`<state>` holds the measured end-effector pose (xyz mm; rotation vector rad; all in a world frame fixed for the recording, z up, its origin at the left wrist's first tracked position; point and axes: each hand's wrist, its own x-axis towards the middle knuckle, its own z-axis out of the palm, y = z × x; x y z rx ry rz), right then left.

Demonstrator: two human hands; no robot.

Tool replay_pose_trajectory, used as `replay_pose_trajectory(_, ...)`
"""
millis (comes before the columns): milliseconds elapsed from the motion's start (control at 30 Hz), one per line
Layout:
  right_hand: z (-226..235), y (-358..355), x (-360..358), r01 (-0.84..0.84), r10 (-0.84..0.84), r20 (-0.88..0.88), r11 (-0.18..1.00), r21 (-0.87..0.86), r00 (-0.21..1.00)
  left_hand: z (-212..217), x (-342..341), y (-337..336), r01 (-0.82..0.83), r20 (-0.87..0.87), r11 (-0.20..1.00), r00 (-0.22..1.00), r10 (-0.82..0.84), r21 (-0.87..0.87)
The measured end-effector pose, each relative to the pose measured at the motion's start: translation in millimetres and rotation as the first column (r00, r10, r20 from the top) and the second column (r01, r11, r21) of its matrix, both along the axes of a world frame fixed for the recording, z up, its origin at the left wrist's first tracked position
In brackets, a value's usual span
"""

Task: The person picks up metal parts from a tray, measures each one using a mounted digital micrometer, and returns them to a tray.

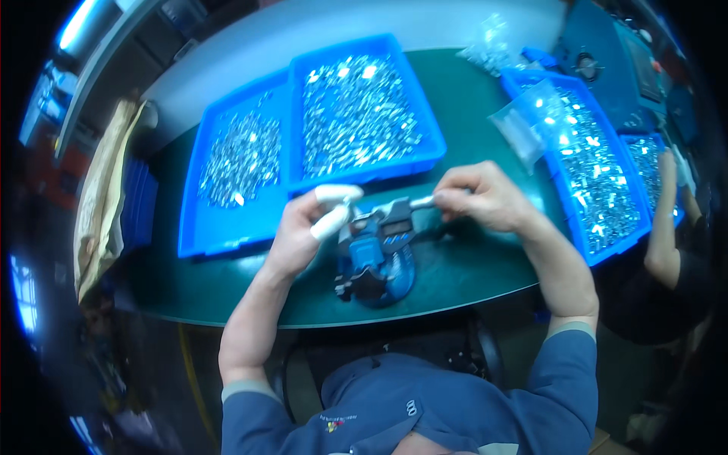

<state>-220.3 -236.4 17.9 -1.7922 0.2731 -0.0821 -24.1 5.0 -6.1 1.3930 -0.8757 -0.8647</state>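
In front of me on the table stands a small blue bench vise [369, 254] with a metal jaw part on top. My left hand [307, 224] is at the vise's upper left, with white covers on its thumb and index finger. Those two fingertips come together by a small shiny piece [353, 211], too blurred to name. On the other side, my right hand [481, 199] pinches the end of a short metal rod [422, 202], which runs toward the jaw part. Whether rod and vise are joined I cannot tell.
Two blue trays [312, 184] of small shiny metal parts lie beyond the vise. More blue trays [599, 258] stand at the right, a clear plastic bag [519, 138] over one edge. Brown paper [102, 201] hangs at the left. Another person's arm [664, 220] is at far right.
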Motion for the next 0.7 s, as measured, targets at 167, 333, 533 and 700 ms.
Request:
replay_pose_trajectory(167, 0.1, -0.9, 0.8, 0.017, -0.016, 0.031, 1.000, -0.012, 0.999, 4.6, -0.4, -3.0, -0.003, -0.043, 1.000, 0.999, 0.003, 0.012)
replay_pose_trajectory(333, 2.4, 2.5, -0.6, 0.013, -0.009, 0.046, 0.995, -0.101, 0.999, 1.5, -2.5, -2.1, -0.016, -0.049, 1.000, 0.999, 0.016, 0.003)
replay_pose_trajectory(533, -1.3, 3.0, -1.8, 0.022, -0.019, 0.027, 0.994, -0.107, 0.999, -1.7, -2.7, -0.4, -0.031, -0.053, 0.999, 0.998, 0.030, -0.016)
replay_pose_trajectory(700, -2.5, 2.8, -2.0, 0.018, -0.011, 0.060, 0.993, -0.117, 0.998, -1.8, -0.9, 0.1, -0.005, -0.041, 1.000, 0.999, 0.005, -0.013)
